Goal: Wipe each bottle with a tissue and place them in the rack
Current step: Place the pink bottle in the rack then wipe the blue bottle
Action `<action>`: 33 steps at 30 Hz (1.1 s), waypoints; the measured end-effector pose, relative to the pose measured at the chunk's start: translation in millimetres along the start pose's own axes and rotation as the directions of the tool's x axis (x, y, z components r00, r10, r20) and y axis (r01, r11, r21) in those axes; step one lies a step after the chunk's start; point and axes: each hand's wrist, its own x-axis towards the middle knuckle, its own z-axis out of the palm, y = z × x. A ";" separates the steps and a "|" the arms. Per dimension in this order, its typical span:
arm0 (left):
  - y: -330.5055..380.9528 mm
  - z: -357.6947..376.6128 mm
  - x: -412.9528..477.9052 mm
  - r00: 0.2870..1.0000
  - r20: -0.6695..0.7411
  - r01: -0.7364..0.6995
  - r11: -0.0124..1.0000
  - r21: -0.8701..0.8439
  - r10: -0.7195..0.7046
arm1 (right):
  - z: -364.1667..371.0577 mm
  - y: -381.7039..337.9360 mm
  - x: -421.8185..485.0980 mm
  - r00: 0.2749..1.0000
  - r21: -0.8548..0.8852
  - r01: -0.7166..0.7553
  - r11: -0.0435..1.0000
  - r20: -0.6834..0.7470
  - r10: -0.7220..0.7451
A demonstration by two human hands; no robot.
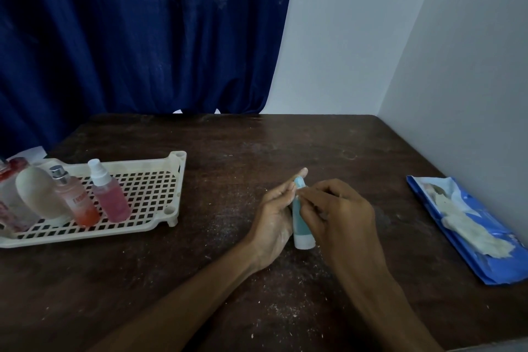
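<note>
A teal white-capped plastic tube (298,221) is gripped by the left hand (274,217), pinched by the right hand (340,214), over open dark wooden table (257,146).

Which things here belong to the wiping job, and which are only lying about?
For the job: teal tube, held by left hand and right hand; rack; bottles in it; tissue pack.
Lying about: blue curtain; crumbs on the table.
</note>
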 end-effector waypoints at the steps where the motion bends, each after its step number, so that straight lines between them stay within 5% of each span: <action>1: 1.3 -0.1 -0.1 1.000 0.000 0.001 1.000 0.006 -0.001 | 0.5 0.2 2.8 1.000 0.007 -0.001 1.000 0.001 0.001; 15: 0.0 3.5 -2.4 0.998 0.020 -0.055 0.972 0.227 0.052 | -7.4 4.8 16.5 0.999 0.047 -0.046 0.998 -0.007 0.046; 33: -1.9 1.4 -2.3 0.999 -0.004 -0.039 0.963 0.268 0.042 | -3.1 19.6 18.8 0.992 0.052 -0.128 0.990 0.014 0.128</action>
